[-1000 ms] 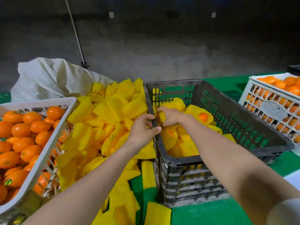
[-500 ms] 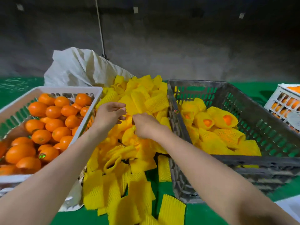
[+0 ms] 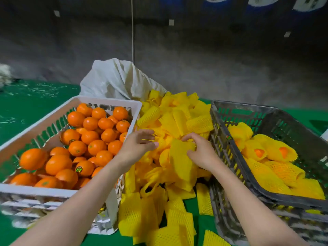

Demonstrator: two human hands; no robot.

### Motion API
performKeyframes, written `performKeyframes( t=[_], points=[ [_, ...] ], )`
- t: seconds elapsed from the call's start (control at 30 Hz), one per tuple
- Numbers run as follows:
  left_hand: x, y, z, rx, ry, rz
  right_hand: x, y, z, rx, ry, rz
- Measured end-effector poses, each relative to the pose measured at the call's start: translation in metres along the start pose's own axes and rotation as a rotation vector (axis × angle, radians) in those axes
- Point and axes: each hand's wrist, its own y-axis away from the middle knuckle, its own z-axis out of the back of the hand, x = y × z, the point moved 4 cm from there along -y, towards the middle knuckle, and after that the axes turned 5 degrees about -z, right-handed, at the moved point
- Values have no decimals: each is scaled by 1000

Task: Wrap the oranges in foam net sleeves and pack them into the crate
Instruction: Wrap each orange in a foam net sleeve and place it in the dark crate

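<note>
Left of the big heap of yellow foam net sleeves (image 3: 179,119) stands a white slatted plastic crate (image 3: 106,101) full of bare oranges (image 3: 92,146). Right of the heap is the dark grey plastic crate (image 3: 248,112), with sleeved oranges (image 3: 271,151) lying inside. Over the heap's middle, the left hand (image 3: 136,148) has straight, slightly spread fingers, while the right hand (image 3: 202,153) pinches one yellow net sleeve (image 3: 181,162) between curled fingers and thumb.

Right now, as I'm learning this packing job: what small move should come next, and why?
Probably lift the foam net sleeve that the right hand pinches clear of the pile. Neither hand holds fruit yet, and the left hand is open beside the white crate of bare oranges, ready to fetch one.
</note>
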Motion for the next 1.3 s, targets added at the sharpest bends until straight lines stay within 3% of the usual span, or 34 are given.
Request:
performKeyframes(
  t=[0.1, 0.2, 0.27, 0.33, 0.4, 0.47, 0.53, 0.6, 0.67, 0.77, 1.03, 1.2, 1.3],
  points=[
    [1, 0, -5, 192, -2, 89, 35, 15, 1, 118, -376, 59],
    [1, 0, 6, 192, -107, -7, 53, 16, -10, 143, -459, 49],
    [-2, 0, 24, 56, -359, -177, 71, 12, -21, 79, -367, 85],
    [-2, 1, 42, -119, -501, -242, 96, 5, -35, -135, -109, 237],
    [4, -1, 65, -231, -309, -130, 130, 0, -56, -318, 64, 469],
    [14, -4, 95, -218, -82, 30, 156, -10, -80, -367, 92, 594],
    [21, -9, 132, -4, -282, 140, 170, -30, -109, -279, 77, 552],
    [27, -22, 172, 144, -593, 217, 173, -52, -143, -82, 108, 411],
    [31, -50, 204, 27, -733, 177, 170, -66, -165, 41, 209, 334],
    [38, -100, 207, -183, -756, -3, 163, -74, -179, 122, 272, 315],
    [108, -217, 148, -219, -628, 103, 159, -76, -188, 156, 419, 378],
    [122, -234, 143, -235, -729, 65, 158, -78, -185, 150, 364, 374],
    [120, -226, 152, -289, -600, 44, 155, -80, -186, 146, 351, 379]
  ],
)
